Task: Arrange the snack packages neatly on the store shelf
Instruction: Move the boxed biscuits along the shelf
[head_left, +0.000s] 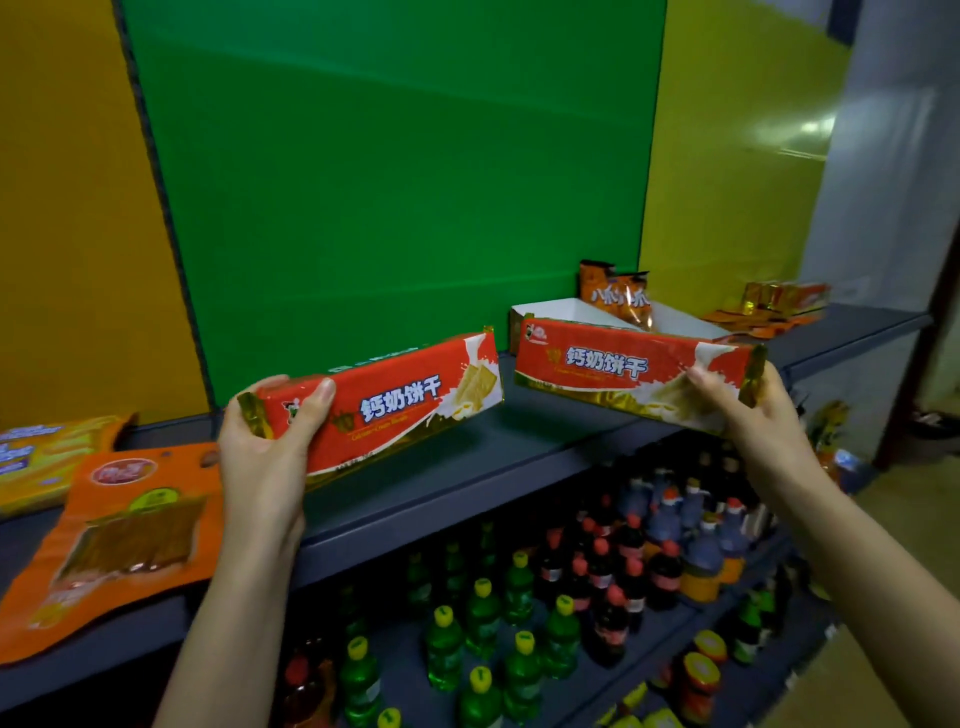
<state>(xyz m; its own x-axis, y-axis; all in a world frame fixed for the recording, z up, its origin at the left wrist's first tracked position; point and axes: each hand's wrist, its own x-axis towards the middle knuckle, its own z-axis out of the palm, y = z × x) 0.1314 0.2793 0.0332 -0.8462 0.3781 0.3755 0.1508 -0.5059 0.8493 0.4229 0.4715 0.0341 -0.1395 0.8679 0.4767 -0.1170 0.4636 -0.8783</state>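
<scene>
- Left hand (270, 441) grips the left end of one red biscuit pack (387, 402), thumb on the front face, fingers wrapped behind. Pack is tilted, right end raised toward 2 o'clock; whether its lower edge touches the grey shelf (519, 457) cannot be told.
- Right hand (748, 400) pinches the right end of a second red biscuit pack (613, 369), thumb on front, fingers behind. This pack is held just in front of a white display carton (566, 312).
- The two packs are near each other, end to end, not touching.
- Judgement: task is early to midway. Neither biscuit pack is set down squarely.
- Orange snack bag (621, 296) stands in the carton at 1 o'clock; gold-orange packets (774, 306) lie loosely at 2 o'clock.
- At 9 o'clock, an orange pouch (119, 545) lies flat and overhangs the shelf edge; a yellow pack (47, 457) lies askew behind it.
- Left to do, as I read it: seat both biscuit packs, then straighten the loose items.
</scene>
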